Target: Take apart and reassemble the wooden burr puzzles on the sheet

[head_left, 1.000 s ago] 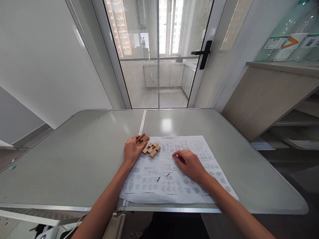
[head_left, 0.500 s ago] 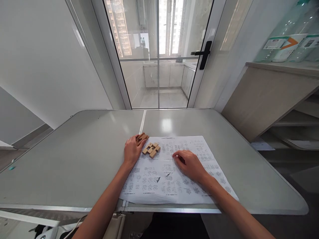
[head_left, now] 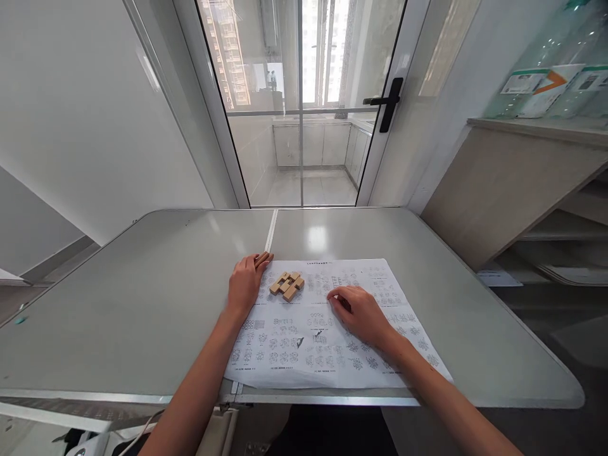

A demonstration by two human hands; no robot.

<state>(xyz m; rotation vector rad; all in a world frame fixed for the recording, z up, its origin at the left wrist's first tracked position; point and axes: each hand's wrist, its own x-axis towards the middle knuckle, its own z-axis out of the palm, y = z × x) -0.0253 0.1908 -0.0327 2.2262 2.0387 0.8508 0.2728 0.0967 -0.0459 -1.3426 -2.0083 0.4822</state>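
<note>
My left hand [head_left: 244,284] is closed on brown wooden puzzle pieces [head_left: 263,259] at the upper left edge of a printed sheet. Its fingers partly hide them, so how many there are cannot be made out. Just right of that hand, a lighter cluster of interlocked wooden blocks [head_left: 287,285] lies on the sheet. My right hand [head_left: 360,310] rests on the paper sheet [head_left: 294,377], fingers loosely curled and pressed together, with nothing visible in them. Rows of small puzzle diagrams cover the sheet.
The grey table [head_left: 142,304] has a seam with a white strip [head_left: 271,231] running away from me. Beyond its far edge stands a glass door with a black handle [head_left: 390,104]. On the right, large plastic bottles [head_left: 546,82] sit on a wooden shelf unit [head_left: 494,183].
My left hand has shifted a little left and turned, with the brown pieces now seen more edge-on. The block cluster and my right hand stay in place.
</note>
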